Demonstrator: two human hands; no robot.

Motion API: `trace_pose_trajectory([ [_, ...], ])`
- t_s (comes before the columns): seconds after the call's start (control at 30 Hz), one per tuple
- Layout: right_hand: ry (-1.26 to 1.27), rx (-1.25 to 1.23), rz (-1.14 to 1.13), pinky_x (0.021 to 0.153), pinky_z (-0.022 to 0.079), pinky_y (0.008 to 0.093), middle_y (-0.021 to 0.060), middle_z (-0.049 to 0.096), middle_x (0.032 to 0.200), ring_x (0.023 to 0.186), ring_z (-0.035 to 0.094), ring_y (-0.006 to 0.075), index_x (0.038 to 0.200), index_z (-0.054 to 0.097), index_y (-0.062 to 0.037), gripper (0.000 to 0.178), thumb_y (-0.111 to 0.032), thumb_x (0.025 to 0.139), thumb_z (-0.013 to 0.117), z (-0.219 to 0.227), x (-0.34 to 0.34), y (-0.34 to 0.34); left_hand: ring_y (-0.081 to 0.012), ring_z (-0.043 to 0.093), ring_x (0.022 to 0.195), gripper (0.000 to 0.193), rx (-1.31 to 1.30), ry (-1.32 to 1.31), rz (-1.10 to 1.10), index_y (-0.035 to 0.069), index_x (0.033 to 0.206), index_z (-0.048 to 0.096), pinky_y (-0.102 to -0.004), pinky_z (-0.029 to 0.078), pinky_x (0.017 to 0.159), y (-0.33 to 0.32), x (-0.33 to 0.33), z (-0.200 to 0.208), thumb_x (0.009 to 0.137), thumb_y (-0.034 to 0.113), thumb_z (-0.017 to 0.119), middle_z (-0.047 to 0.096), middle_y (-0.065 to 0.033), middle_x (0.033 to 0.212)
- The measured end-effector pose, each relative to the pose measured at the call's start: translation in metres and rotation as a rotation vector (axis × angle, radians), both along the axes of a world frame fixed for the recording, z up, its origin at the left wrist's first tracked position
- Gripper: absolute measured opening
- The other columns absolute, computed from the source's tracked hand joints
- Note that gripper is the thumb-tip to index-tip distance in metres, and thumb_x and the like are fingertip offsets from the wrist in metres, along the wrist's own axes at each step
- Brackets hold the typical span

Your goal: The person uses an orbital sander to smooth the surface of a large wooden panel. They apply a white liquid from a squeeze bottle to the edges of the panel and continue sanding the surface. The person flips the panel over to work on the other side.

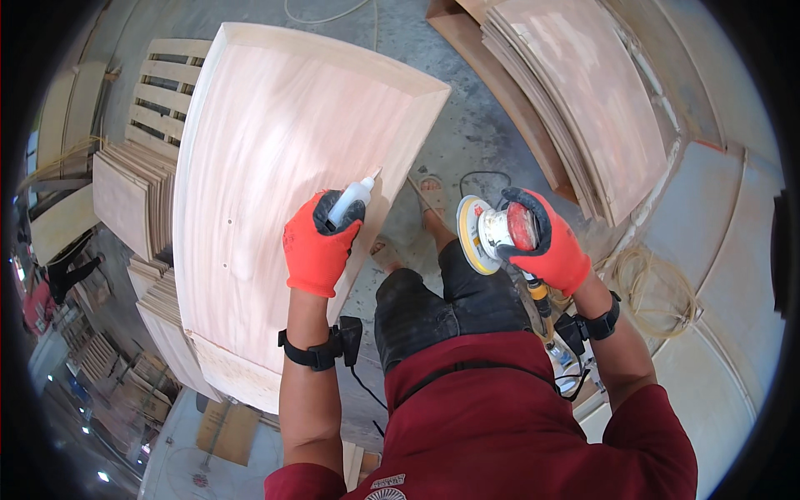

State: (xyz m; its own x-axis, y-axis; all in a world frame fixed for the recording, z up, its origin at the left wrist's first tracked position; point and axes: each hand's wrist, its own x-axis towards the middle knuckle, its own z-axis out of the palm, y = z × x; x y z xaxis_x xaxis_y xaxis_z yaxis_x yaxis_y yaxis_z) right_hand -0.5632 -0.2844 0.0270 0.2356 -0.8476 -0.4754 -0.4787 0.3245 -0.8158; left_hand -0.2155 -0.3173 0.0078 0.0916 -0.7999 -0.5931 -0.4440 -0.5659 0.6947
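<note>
My left hand (pixel 321 250), in a red glove with a dark palm, is closed around a white squeeze bottle (pixel 351 202). The bottle's narrow nozzle points away from me, close to the right-hand border of a large pale wooden panel (pixel 275 158). Whether the tip touches the wood I cannot tell. In my right hand (pixel 554 246), gloved the same way, is a round sander (pixel 505 233). Its pad is turned sideways to the left, clear of the panel. A yellow and black hose fitting (pixel 539 300) hangs below the sander. Two small dark holes mark the panel's left half.
Stacked wooden sheets (pixel 133 200) and a slatted pallet (pixel 167 96) stand left of the panel. More stacked panels (pixel 583 92) lie at the far right. A coiled hose (pixel 654 287) rests on the right. Another person (pixel 42 307) shows at the far left edge.
</note>
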Motion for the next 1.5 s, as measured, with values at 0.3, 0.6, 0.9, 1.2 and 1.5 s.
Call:
trace_pose_trajectory([
  [0.3, 0.018, 0.013, -0.027, 0.106, 0.046, 0.0386, 0.0168, 0.062, 0.133, 0.123, 0.060, 0.0276, 0.140, 0.048, 0.0010, 0.084, -0.015, 0.069, 0.089, 0.002, -0.015, -0.015, -0.0124, 0.058, 0.055, 0.026, -0.089, -0.040, -0.035, 0.005, 0.099, 0.069, -0.0304, 0.048, 0.056, -0.035, -0.017, -0.006, 0.076, 0.010, 0.079, 0.065, -0.0051, 0.072],
  [0.6, -0.006, -0.004, -0.099, 0.107, 0.046, 0.0385, 0.0161, 0.061, 0.134, 0.124, 0.060, 0.0274, 0.141, 0.048, 0.0008, 0.084, -0.015, 0.069, 0.089, -0.006, -0.029, -0.014, -0.0071, 0.053, 0.060, 0.024, -0.142, -0.093, -0.116, 0.002, 0.103, 0.069, -0.0262, 0.044, 0.055, -0.061, -0.027, -0.016, 0.080, 0.002, 0.076, 0.064, -0.0004, 0.077],
  [0.9, -0.015, 0.036, -0.142, 0.107, 0.046, 0.0384, 0.0156, 0.062, 0.134, 0.123, 0.060, 0.0271, 0.141, 0.049, -0.0003, 0.083, -0.014, 0.069, 0.089, -0.006, -0.031, -0.016, -0.0065, 0.051, 0.056, 0.026, -0.066, -0.063, -0.101, 0.002, 0.107, 0.069, -0.0258, 0.042, 0.051, -0.084, -0.035, -0.015, 0.082, 0.002, 0.075, 0.063, -0.0005, 0.074],
  [1.2, 0.018, 0.048, -0.127, 0.107, 0.045, 0.0382, 0.0152, 0.061, 0.134, 0.123, 0.060, 0.0266, 0.140, 0.051, -0.0014, 0.079, -0.015, 0.072, 0.089, 0.001, -0.027, -0.022, -0.0055, 0.050, 0.057, 0.023, -0.037, 0.018, -0.090, 0.004, 0.105, 0.069, -0.0247, 0.041, 0.051, -0.097, -0.040, -0.015, 0.082, 0.002, 0.076, 0.062, 0.0019, 0.074],
  [1.5, 0.021, 0.049, -0.144, 0.107, 0.045, 0.0376, 0.0147, 0.061, 0.135, 0.124, 0.059, 0.0260, 0.141, 0.050, -0.0017, 0.079, -0.015, 0.073, 0.088, 0.002, -0.028, -0.022, -0.0101, 0.056, 0.054, 0.028, -0.026, 0.051, -0.139, 0.005, 0.105, 0.070, -0.0281, 0.046, 0.053, -0.109, -0.054, -0.020, 0.079, 0.008, 0.078, 0.065, -0.0032, 0.071],
])
